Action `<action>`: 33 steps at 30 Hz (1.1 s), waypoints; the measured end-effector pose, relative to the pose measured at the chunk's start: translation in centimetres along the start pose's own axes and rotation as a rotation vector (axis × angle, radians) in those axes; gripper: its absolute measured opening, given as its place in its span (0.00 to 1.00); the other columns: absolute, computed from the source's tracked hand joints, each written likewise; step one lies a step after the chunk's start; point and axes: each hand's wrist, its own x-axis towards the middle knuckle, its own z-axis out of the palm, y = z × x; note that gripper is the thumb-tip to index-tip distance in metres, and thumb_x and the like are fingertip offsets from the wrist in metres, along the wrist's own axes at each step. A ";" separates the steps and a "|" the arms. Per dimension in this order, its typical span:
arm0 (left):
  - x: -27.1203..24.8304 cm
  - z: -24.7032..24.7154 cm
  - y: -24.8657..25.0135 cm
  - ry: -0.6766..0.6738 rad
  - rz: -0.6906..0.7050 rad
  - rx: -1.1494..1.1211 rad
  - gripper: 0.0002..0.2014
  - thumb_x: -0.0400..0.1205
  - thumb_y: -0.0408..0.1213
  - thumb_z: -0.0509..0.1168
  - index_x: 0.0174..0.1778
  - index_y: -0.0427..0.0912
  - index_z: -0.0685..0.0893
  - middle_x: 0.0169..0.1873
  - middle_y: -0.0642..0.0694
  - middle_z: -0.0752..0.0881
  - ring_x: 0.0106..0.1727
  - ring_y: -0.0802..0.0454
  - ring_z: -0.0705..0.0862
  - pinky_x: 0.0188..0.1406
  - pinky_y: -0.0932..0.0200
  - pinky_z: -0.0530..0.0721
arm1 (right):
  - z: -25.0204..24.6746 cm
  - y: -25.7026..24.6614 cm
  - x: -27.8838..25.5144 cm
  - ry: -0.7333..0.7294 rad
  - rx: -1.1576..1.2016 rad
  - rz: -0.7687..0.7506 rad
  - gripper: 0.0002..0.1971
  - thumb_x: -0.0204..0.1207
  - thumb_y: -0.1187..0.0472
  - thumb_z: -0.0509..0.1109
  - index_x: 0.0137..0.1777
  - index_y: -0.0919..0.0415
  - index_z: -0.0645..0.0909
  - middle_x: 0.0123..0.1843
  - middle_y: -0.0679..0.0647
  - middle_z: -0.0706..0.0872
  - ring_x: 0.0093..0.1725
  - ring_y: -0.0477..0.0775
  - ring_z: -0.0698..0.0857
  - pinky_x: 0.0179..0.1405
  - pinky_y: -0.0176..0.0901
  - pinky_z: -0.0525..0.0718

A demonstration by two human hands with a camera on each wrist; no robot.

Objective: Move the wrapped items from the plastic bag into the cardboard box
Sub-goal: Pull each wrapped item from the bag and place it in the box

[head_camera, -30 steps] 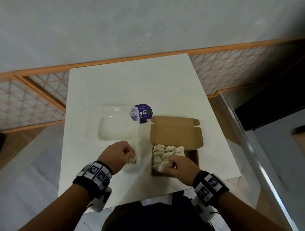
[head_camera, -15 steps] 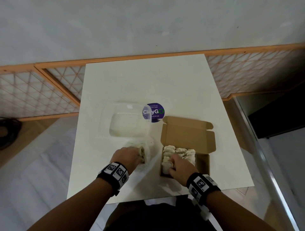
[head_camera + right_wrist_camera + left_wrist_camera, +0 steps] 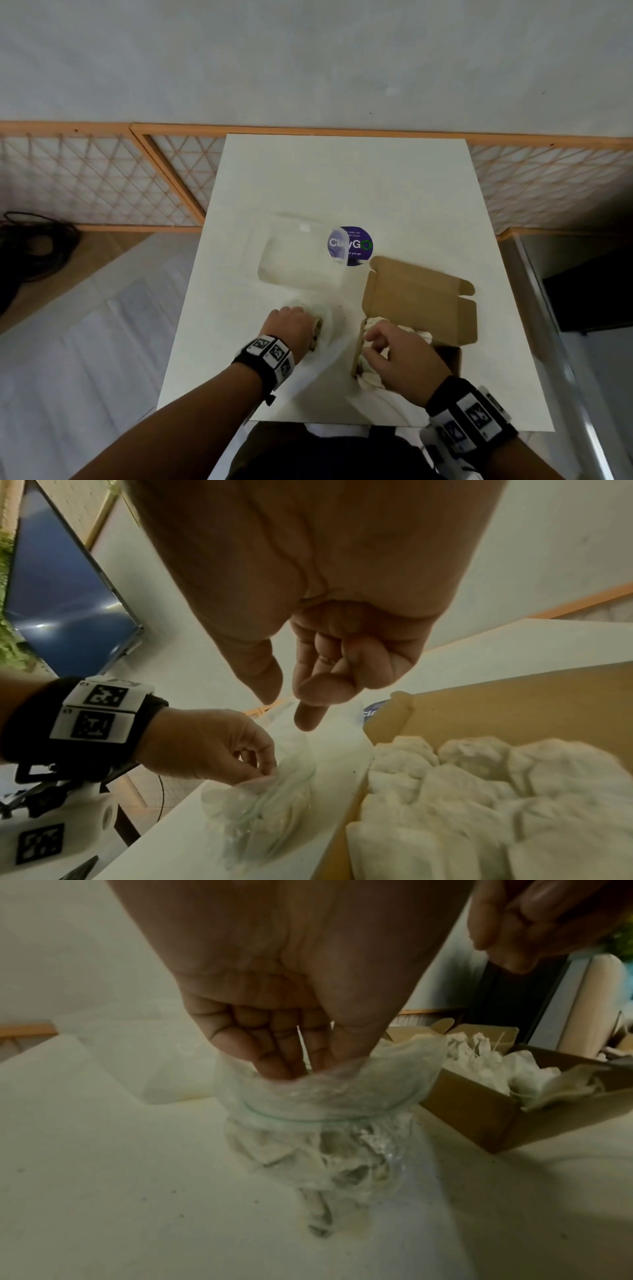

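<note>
On the white rectangular table [image 3: 342,178] my left hand [image 3: 291,329] rests on the crumpled clear plastic bag [image 3: 323,322], knuckles up. My right hand [image 3: 400,359] hovers with loosely curled fingers over the near left corner of the open brown cardboard box [image 3: 418,301], which is packed with white paper-wrapped items [image 3: 373,377]. Its lid stands open on the far side. Beyond the bag sits a clear plastic tub [image 3: 301,260], and beside it a round purple sticker [image 3: 354,245]
</note>
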 end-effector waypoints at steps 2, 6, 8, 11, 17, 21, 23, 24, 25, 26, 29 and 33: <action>-0.4 0.0 -0.4 0.004 -0.007 -0.006 0.08 0.83 0.41 0.65 0.56 0.51 0.85 0.61 0.45 0.87 0.63 0.40 0.84 0.62 0.47 0.79 | 0.4 -0.7 0.6 -0.015 0.002 -0.030 0.04 0.83 0.49 0.70 0.53 0.44 0.79 0.45 0.41 0.88 0.36 0.36 0.82 0.45 0.41 0.83; -0.8 0.7 -1.0 -0.021 0.006 -0.002 0.14 0.80 0.45 0.69 0.62 0.53 0.83 0.64 0.46 0.86 0.65 0.39 0.84 0.64 0.47 0.78 | 1.0 -1.9 1.2 -0.043 -0.024 -0.055 0.06 0.84 0.48 0.70 0.57 0.45 0.79 0.46 0.43 0.89 0.35 0.39 0.83 0.45 0.44 0.86; -0.8 0.9 -1.0 -0.012 0.005 0.015 0.13 0.81 0.43 0.67 0.62 0.53 0.86 0.64 0.45 0.85 0.65 0.39 0.83 0.65 0.47 0.78 | 1.2 -2.5 1.2 -0.045 -0.048 -0.081 0.07 0.83 0.47 0.69 0.57 0.45 0.79 0.46 0.44 0.89 0.35 0.40 0.83 0.46 0.46 0.86; -1.0 0.8 -0.9 0.002 0.026 -0.009 0.11 0.83 0.41 0.64 0.57 0.52 0.89 0.61 0.45 0.86 0.64 0.39 0.84 0.65 0.49 0.78 | 1.1 -2.9 1.1 -0.053 -0.066 -0.092 0.07 0.83 0.47 0.69 0.57 0.46 0.79 0.47 0.43 0.88 0.35 0.40 0.81 0.46 0.45 0.85; -2.5 -1.7 -1.5 0.028 0.034 -0.428 0.15 0.88 0.49 0.59 0.47 0.48 0.89 0.47 0.49 0.87 0.51 0.48 0.87 0.50 0.56 0.82 | 0.6 -3.2 1.2 -0.030 -0.034 -0.083 0.08 0.84 0.49 0.69 0.59 0.47 0.80 0.52 0.41 0.86 0.39 0.35 0.81 0.49 0.41 0.84; -4.8 -4.4 -1.9 0.058 0.041 -0.804 0.13 0.88 0.44 0.62 0.45 0.48 0.90 0.41 0.51 0.91 0.43 0.54 0.87 0.45 0.62 0.82 | 0.3 -4.2 1.8 -0.001 -0.010 -0.127 0.17 0.83 0.49 0.71 0.70 0.46 0.80 0.63 0.40 0.83 0.45 0.30 0.78 0.53 0.38 0.80; -5.7 -5.3 -2.1 0.038 0.016 -1.070 0.13 0.90 0.42 0.63 0.46 0.43 0.90 0.41 0.47 0.92 0.41 0.54 0.90 0.46 0.57 0.85 | 0.3 -4.9 2.2 -0.015 0.055 -0.139 0.23 0.82 0.45 0.72 0.76 0.42 0.76 0.67 0.36 0.81 0.44 0.32 0.81 0.53 0.40 0.84; -6.1 -5.7 -2.1 0.007 0.000 -1.220 0.14 0.91 0.41 0.62 0.48 0.39 0.90 0.42 0.45 0.93 0.41 0.54 0.90 0.45 0.58 0.85 | 0.3 -5.4 2.3 -0.025 0.109 -0.132 0.25 0.81 0.43 0.73 0.77 0.39 0.75 0.68 0.34 0.81 0.44 0.36 0.84 0.53 0.41 0.86; -6.5 -6.1 -2.1 -0.032 -0.013 -1.357 0.14 0.91 0.39 0.61 0.50 0.36 0.90 0.42 0.45 0.93 0.41 0.54 0.91 0.43 0.60 0.85 | 0.2 -5.8 2.4 -0.036 0.174 -0.118 0.25 0.81 0.43 0.74 0.77 0.38 0.75 0.67 0.34 0.82 0.43 0.39 0.86 0.52 0.41 0.87; -6.8 -6.5 -2.0 -0.064 -0.016 -1.458 0.14 0.92 0.38 0.61 0.52 0.35 0.90 0.42 0.45 0.93 0.41 0.53 0.91 0.42 0.61 0.84 | 0.1 -6.2 2.6 -0.043 0.249 -0.105 0.23 0.81 0.45 0.74 0.76 0.39 0.77 0.65 0.35 0.84 0.43 0.42 0.87 0.50 0.41 0.88; -7.3 -7.0 -2.1 -0.081 -0.004 -1.577 0.15 0.92 0.38 0.60 0.56 0.31 0.89 0.42 0.46 0.93 0.42 0.50 0.89 0.42 0.60 0.83 | -0.2 -7.1 3.0 -0.020 0.410 -0.111 0.12 0.84 0.54 0.74 0.65 0.50 0.85 0.52 0.46 0.90 0.41 0.50 0.91 0.40 0.37 0.86; -7.5 -6.8 -2.2 -0.026 -0.007 -1.559 0.16 0.92 0.39 0.60 0.56 0.31 0.88 0.49 0.40 0.94 0.43 0.49 0.89 0.45 0.58 0.84 | -0.4 -7.0 3.4 0.002 0.494 -0.099 0.02 0.85 0.61 0.72 0.53 0.54 0.86 0.40 0.49 0.90 0.36 0.48 0.88 0.34 0.33 0.81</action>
